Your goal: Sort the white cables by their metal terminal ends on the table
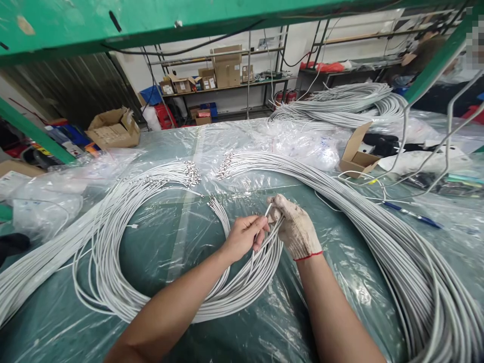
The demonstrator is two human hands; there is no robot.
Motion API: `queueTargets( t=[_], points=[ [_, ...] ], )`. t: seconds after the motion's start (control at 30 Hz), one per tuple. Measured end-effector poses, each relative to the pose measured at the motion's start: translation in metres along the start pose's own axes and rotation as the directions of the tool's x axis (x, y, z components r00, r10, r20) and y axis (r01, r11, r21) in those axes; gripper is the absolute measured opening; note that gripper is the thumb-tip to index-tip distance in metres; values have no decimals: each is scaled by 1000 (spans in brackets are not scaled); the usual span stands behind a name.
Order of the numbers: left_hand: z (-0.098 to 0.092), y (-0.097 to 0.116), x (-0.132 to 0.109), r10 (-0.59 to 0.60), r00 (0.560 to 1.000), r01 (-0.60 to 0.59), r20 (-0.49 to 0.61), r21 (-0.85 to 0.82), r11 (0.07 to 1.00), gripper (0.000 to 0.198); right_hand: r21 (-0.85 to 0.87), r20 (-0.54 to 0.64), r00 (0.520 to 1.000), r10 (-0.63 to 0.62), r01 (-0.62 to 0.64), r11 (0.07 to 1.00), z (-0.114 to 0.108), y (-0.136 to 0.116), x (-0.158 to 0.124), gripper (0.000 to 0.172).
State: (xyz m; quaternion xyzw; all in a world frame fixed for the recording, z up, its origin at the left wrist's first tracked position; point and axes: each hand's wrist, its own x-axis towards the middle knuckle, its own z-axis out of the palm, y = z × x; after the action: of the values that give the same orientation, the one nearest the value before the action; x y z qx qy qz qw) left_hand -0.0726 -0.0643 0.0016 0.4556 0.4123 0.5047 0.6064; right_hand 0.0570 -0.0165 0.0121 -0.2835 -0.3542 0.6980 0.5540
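My bare left hand (247, 233) pinches one white cable near its end, close to my other hand. My right hand (293, 222), in a cream knitted glove with a red cuff edge, is closed around the ends of several cables; its thumb and fingers meet by the pinched cable's tip. These cables belong to a coiled white cable bundle (234, 302) lying in a ring below my hands. Its other ends fan out at the upper left of the ring. A short group of cable ends (217, 206) lies just left of my left hand.
A thick cable bundle (363, 212) curves along the right, another (41, 267) along the left. Clear plastic sheeting (159, 247) covers the table. A blue pen (414, 216), an open small carton (359, 156) and a cable pile (348, 103) lie beyond. A green beam (227, 15) crosses overhead.
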Motion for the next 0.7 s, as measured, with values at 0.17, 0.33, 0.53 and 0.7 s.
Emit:
queueTargets(
  t=[0.17, 0.33, 0.53, 0.7],
  points=[
    [-1, 6, -3, -83, 989, 106, 126, -187, 977, 37, -26, 10, 1000, 10, -10, 1000, 0, -4, -2, 40],
    [-4, 9, -1, -182, 972, 207, 150, -173, 963, 34, -78, -44, 999, -5, 1, 997, 4, -12, -6, 34],
    [-7, 9, 1, -195, 960, 223, 201, -125, 967, 35, -97, -55, 998, 34, -39, 995, 5, -22, -10, 34],
    [-3, 4, 2, -97, 993, 94, 69, 49, 994, 38, -154, -47, 999, 11, -18, 988, -6, -22, -6, 30]
  ],
)
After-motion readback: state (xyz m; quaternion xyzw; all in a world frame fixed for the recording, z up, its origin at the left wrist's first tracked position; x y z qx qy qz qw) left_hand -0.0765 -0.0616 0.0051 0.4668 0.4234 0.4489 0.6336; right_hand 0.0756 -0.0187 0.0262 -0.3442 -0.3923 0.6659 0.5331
